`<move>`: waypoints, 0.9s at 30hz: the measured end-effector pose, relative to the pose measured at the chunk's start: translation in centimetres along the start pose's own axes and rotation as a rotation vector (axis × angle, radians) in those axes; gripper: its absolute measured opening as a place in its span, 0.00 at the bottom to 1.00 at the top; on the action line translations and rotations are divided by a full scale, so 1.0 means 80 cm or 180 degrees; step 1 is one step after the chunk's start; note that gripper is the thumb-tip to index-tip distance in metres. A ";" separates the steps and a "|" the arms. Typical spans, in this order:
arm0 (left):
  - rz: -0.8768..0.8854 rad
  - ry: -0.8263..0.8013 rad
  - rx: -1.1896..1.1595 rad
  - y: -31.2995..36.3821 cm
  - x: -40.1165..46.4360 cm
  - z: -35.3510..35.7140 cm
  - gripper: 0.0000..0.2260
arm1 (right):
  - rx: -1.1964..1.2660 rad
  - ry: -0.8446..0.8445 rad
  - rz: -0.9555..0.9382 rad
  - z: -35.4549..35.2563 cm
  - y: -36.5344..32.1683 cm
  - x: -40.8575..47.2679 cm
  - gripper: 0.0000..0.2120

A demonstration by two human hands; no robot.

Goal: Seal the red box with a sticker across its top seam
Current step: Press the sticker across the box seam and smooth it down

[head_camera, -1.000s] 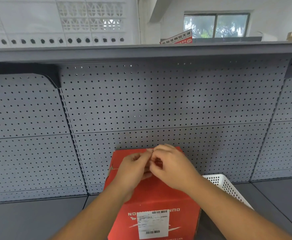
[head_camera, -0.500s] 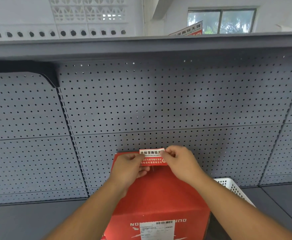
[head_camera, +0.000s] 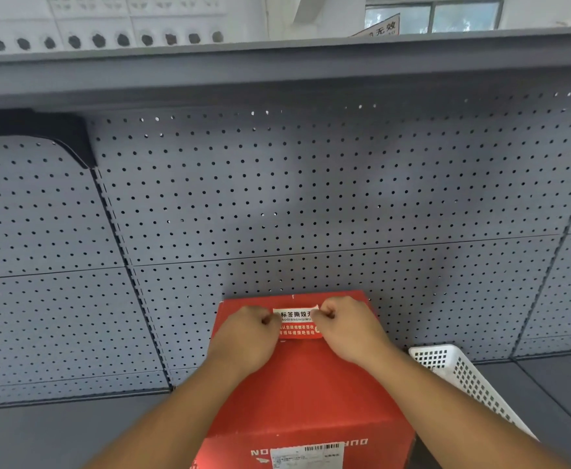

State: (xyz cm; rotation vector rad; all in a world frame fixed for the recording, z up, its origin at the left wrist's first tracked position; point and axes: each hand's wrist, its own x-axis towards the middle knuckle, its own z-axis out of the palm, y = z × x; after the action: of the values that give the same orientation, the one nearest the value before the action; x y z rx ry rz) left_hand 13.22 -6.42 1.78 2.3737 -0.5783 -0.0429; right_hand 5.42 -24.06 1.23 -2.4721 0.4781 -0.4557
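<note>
Red cardboard box [head_camera: 306, 384] stands on the grey metal shelf [head_camera: 57, 434], its far edge close to the grey perforated back panel [head_camera: 311, 198]. A rectangular white-and-red printed sticker [head_camera: 297, 322] lies over the far part of the box top. Left hand [head_camera: 246, 336] pinches the sticker's left end, right hand [head_camera: 350, 328] its right end, fingers curled tight. A white plastic mesh basket [head_camera: 463, 377] sits just right of the box

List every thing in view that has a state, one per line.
red box: closed, upright on the shelf
sticker: held flat over the box top near the far edge, one end in each hand
left hand: pinching the sticker's left end
right hand: pinching its right end
white basket: right of the box; contents hidden
</note>
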 end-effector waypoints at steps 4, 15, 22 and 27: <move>-0.0076 -0.0163 0.0382 -0.005 -0.001 0.006 0.17 | -0.0353 0.0030 -0.0084 0.008 0.003 -0.009 0.18; 0.0017 -0.0232 0.0823 -0.012 0.005 0.017 0.17 | -0.0519 0.0242 -0.0305 0.019 0.012 -0.009 0.18; 0.0007 -0.0298 0.0963 -0.011 0.010 0.020 0.16 | -0.0559 0.0230 -0.0323 0.023 0.015 -0.006 0.16; 0.0053 -0.0261 0.1164 -0.007 0.007 0.022 0.16 | -0.0658 0.0202 -0.0311 0.025 0.015 -0.005 0.16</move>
State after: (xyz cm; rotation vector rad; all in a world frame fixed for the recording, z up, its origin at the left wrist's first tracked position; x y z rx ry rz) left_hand 13.65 -7.40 0.14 2.7312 -0.6936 -0.0288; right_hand 5.60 -23.87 -1.13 -2.6958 0.4510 -0.5499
